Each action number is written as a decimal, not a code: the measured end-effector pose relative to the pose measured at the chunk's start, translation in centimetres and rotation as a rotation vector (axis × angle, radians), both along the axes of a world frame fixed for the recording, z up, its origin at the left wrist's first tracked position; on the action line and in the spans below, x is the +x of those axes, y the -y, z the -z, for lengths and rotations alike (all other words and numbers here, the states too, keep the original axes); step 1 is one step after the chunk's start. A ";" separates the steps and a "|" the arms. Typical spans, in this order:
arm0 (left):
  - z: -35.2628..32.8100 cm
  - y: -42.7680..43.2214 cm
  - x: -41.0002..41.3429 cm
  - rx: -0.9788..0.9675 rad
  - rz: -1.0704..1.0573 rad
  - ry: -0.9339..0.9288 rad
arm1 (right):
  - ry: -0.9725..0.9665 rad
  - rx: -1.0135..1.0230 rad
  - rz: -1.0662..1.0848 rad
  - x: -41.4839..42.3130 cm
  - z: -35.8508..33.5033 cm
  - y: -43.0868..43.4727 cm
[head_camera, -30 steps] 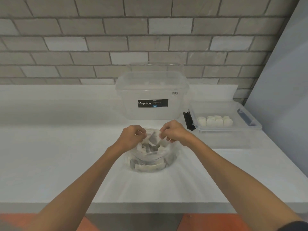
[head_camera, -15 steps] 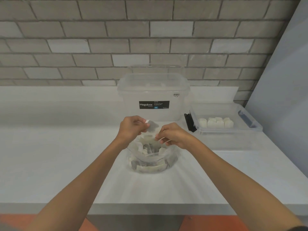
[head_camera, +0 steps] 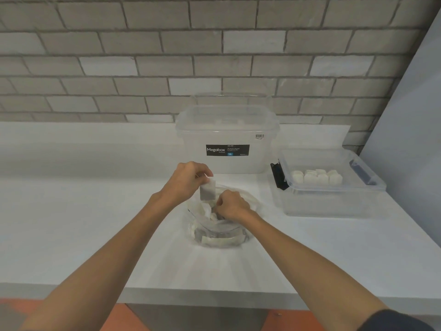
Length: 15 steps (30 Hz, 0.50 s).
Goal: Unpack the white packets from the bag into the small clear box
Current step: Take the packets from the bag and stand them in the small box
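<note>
- Where the 2 bare forearms reach in over the white counter (head_camera: 71, 211), the left hand (head_camera: 188, 180) sits raised just above the bag's mouth, thumb and fingertips pressed together in a pinch on the top edge of 1 white packet (head_camera: 208, 191)
- That white packet is a small flat square, white along its top and greyer below, and it hangs upright from the pinch, clear of the bag's rim
- 1 bag (head_camera: 218, 225) of clear film stands on the counter between the 2 hands, slumped open, with its bagged packets (head_camera: 217, 241) heaped inside; they are too jumbled to count
- The right hand (head_camera: 232, 207) is at the bag's mouth with its fingers curled downward; whether they pinch the film or a packet cannot be told
- Behind the hands stands 1 large clear box (head_camera: 226, 130), lid on, with a black Megabox label on its front
- At the right, near the wall, sits 1 small clear box (head_camera: 334, 204), lid off, with 1 black latch (head_camera: 278, 174) on its left end and 1 blue latch (head_camera: 360, 172) on its right
- Its boxed packets (head_camera: 316, 177) are white and squarish, packed touching in 2 rows, at least 6 showing
</note>
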<state>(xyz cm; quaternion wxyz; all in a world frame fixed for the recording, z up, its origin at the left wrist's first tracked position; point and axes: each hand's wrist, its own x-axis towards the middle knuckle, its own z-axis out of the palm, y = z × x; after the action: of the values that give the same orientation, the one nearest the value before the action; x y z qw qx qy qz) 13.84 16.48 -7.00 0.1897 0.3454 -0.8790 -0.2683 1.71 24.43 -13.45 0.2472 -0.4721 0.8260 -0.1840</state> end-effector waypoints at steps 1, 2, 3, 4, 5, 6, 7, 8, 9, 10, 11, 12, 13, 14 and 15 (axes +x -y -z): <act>-0.1 -0.1 0.1 0.002 -0.004 -0.001 | 0.032 -0.010 0.018 0.0 0.1 0.1; -0.3 -0.1 0.1 0.004 -0.007 -0.004 | 0.062 -0.025 0.033 0.0 0.2 0.2; -0.4 -0.1 0.2 0.003 -0.009 -0.008 | 0.093 -0.044 0.050 -0.1 0.3 0.2; -0.5 -0.1 0.3 -0.002 -0.010 -0.011 | 0.122 -0.066 0.064 -0.3 0.3 0.3; -0.6 -0.2 0.4 -0.011 -0.011 -0.010 | 0.147 -0.083 0.079 -0.6 0.2 0.2; -0.7 -0.2 0.6 -0.021 -0.011 -0.008 | 0.167 -0.102 0.095 -0.9 0.1 0.1; -0.8 -0.2 0.8 -0.026 -0.012 -0.004 | 0.187 -0.121 0.112 -1.2 -0.2 -0.1; -0.8 -0.1 0.9 -0.025 -0.012 -0.002 | 0.213 -0.142 0.122 -1.6 -0.7 -0.5; -0.9 -0.1 1.1 -0.019 -0.013 -0.003 | 0.242 -0.162 0.128 -2.0 -1.1 -0.9; -1.0 -0.1 1.2 -0.015 -0.014 -0.002 | 0.271 -0.183 0.135 -2.5 -1.6 -1.4; -1.0 0.0 1.3 -0.015 -0.015 0.000 | 0.297 -0.200 0.142 -2.9 -2.2 -1.8; -0.9 0.0 1.3 -0.013 -0.015 0.000 | 0.319 -0.215 0.149 -3.4 -2.7 -2.3; -0.9 0.0 1.3 -0.010 -0.016 0.001 | 0.342 -0.231 0.155 -3.8 -3.2 -2.7; -0.9 0.0 1.3 -0.006 -0.019 0.001 | 0.368 -0.248 0.158 -4.3 -3.7 -3.0; -0.9 -0.1 1.2 -0.002 -0.022 0.000 | 0.398 -0.268 0.159 -4.7 -4.1 -3.3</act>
<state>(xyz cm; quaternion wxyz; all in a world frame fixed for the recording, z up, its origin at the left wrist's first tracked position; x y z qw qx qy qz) 15.05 16.54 -6.08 0.1930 0.3550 -0.8754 -0.2655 -2.96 27.69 -9.31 0.3252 -0.3886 0.7638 -0.3999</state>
